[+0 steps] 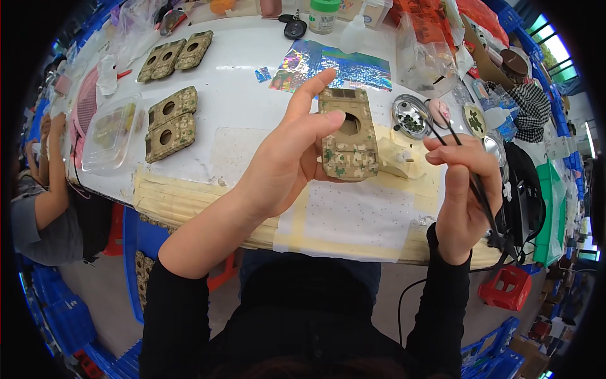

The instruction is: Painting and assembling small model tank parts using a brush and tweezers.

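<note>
Currently: camouflage panel (349, 138) held at frame centre, above the surface (240, 95).
My left hand (297, 155) clamps it; my right hand (459, 180) pinches black tweezers (470, 174). Five panels upper left look finished; this one remains.

Bare white tabletop (246, 107) left of the hands — small metal dishes (410, 117) crowding the right.

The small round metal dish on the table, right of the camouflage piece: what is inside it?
The small round metal dish holds a heap of tiny dark green bits. Whatever lies beneath the heap is covered.
</note>
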### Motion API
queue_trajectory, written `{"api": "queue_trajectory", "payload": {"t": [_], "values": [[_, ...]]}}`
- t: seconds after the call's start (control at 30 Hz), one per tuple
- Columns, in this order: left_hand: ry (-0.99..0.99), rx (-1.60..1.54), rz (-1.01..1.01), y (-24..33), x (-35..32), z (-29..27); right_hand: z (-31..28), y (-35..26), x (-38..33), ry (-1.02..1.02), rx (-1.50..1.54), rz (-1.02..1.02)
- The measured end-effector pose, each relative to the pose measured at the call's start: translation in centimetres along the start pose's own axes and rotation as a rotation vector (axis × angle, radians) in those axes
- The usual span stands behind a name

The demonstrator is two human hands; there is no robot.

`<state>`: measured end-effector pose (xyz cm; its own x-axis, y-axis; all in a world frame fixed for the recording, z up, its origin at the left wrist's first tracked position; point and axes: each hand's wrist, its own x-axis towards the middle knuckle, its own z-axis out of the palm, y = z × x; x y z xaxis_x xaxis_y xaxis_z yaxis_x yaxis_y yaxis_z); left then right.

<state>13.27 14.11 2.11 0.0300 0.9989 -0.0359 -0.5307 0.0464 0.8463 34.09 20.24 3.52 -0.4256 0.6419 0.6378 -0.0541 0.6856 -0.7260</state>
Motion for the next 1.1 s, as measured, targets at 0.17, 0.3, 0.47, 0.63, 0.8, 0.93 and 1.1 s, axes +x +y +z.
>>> {"api": "queue_trajectory", "payload": {"t": [0.17, 0.3, 0.47, 0.63, 0.8, 0.93, 1.1], "values": [[0.000, -0.027, -0.023, -0.2, 0.0, -0.1, -1.0, -0.6, -0.1, -0.041, -0.625, -0.106], [-0.002, -0.039, -0.041, -0.5, 0.0, -0.3, -0.9, 0.3, -0.6, -0.099, -0.782, -0.092], [0.004, -0.047, -0.035, -0.6, 0.1, 0.0, -0.6, 1.0, -0.7, -0.123, -0.803, -0.087], [-0.002, -0.037, -0.033, -0.4, 0.0, 0.2, -0.4, 1.6, -0.8, -0.115, -0.800, -0.100], [-0.001, -0.088, -0.028, -0.5, 0.1, 0.1, -0.4, 1.7, -0.8, -0.102, -0.780, -0.094], [-0.037, -0.108, -0.041, -0.5, 0.0, -0.2, -0.6, 1.4, -0.7, -0.079, -0.750, -0.095], [-0.035, -0.103, -0.086, -0.3, -0.1, 0.0, -0.9, -0.8, -0.1, 0.120, -0.618, -0.094]]}}
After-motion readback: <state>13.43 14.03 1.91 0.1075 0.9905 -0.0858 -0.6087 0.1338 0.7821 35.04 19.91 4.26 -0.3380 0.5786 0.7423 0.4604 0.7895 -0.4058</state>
